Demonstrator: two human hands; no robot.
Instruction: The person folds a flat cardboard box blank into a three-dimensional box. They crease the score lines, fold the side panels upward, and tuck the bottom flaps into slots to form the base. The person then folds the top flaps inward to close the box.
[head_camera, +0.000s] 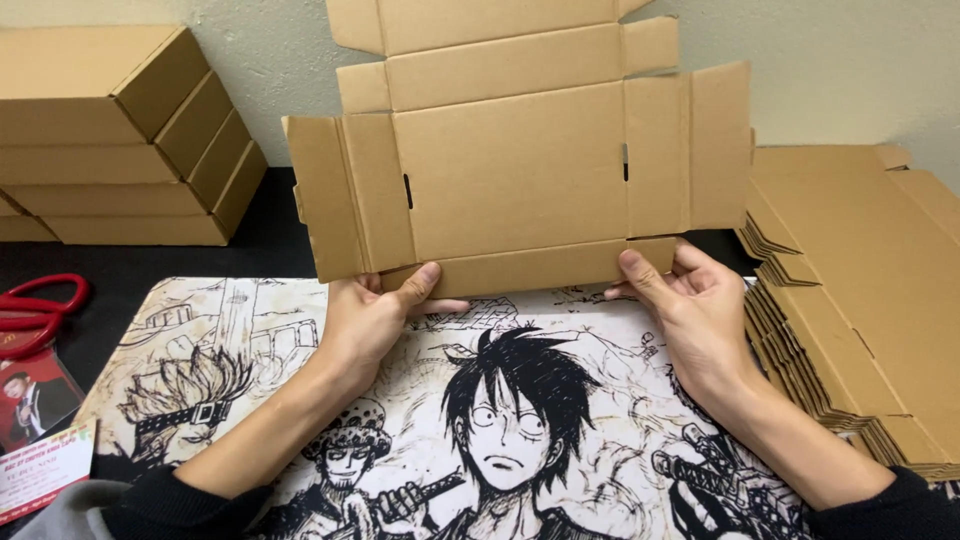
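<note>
- Above the middle of the tabletop, an unfolded flat cardboard box blank is held upright, its plain brown face toward the camera and its flaps spread out at the top and both sides.
- Left hand grips the blank's lower edge near the left corner, thumb pressed on the front of the narrow bottom flap, fingers hidden behind it.
- Right hand grips the same bottom flap near the right corner, thumb on the front, fingers curled behind.
- Both forearms come up from dark sleeves over a desk mat printed with black-and-white cartoon characters, which lies under the blank.
- At the right, a tall stack of flat cardboard blanks rests beside the mat, close to the right hand.
- At the back left, folded cardboard boxes are piled against the wall.
- Red scissors lie at the far left edge, well apart from both hands.
</note>
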